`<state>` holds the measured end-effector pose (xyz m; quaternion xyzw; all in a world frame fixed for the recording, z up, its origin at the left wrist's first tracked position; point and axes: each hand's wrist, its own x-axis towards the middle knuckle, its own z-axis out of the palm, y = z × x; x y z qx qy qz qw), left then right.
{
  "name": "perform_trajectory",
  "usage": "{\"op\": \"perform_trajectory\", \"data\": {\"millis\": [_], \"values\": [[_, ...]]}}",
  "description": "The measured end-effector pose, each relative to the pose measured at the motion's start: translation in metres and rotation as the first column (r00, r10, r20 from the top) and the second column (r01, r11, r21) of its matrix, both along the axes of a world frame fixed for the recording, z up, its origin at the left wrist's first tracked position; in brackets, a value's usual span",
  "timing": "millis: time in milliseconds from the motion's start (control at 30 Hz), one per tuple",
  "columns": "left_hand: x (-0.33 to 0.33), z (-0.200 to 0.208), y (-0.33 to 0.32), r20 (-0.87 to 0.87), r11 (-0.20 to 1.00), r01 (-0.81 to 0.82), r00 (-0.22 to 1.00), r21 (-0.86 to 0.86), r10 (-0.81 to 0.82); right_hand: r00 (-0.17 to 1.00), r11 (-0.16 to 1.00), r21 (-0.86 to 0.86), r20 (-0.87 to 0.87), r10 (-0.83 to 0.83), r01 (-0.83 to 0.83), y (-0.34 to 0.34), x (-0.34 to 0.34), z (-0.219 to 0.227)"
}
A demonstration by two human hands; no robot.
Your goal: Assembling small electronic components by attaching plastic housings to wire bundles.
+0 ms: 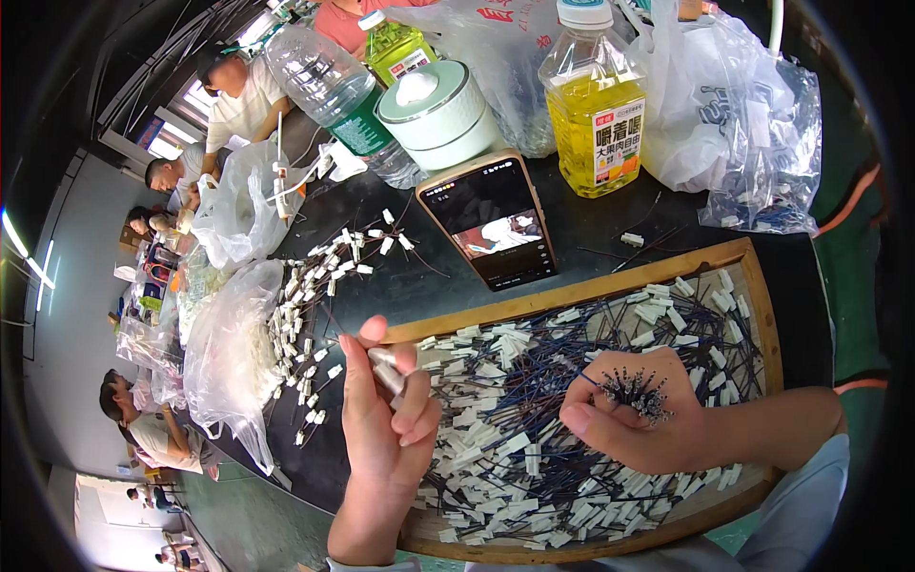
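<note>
My left hand (386, 419) is raised over the tray's left edge, with its fingers curled on a small white plastic connector (388, 374); a thin dark wire seems to run from its fingertips. My right hand (643, 429) is closed around a bundle of thin dark wires (634, 393), whose metal-tipped ends fan out above the fist. Beneath both hands lies a wood-framed tray (762, 324) heaped with dark wires bearing white connectors (486, 448). How much more the left fingers hold is hidden.
A phone (491, 224) stands propped behind the tray against a pale green container (438, 119). Bottles of yellow drink (596, 105) and a large clear bottle (329, 100) stand farther back. Finished-looking wires (310, 296) and plastic bags (229, 334) lie left. Other people (157, 429) sit beyond.
</note>
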<state>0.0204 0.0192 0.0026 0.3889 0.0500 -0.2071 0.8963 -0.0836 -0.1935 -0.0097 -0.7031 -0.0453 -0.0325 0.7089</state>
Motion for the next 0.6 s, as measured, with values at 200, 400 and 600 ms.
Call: {"op": "perform_trajectory", "data": {"millis": [200, 400, 600], "values": [[-0.004, -0.002, 0.004, 0.053, 0.986, 0.157, 0.986, 0.058, -0.16, 0.983, 0.995, 0.07, 0.163, -0.085, 0.075, 0.002, -0.003, -0.008], [-0.02, 0.005, -0.004, 0.234, 0.921, 0.248, 0.917, 0.3, -0.323, 0.939, 0.987, -0.084, 0.327, -0.103, 0.138, 0.003, -0.004, -0.013], [-0.028, 0.002, 0.002, 0.465, 0.887, 0.229, 0.784, 0.4, -0.412, 0.951, 0.993, -0.118, 0.302, 0.061, -0.026, 0.0, -0.004, -0.004]]}}
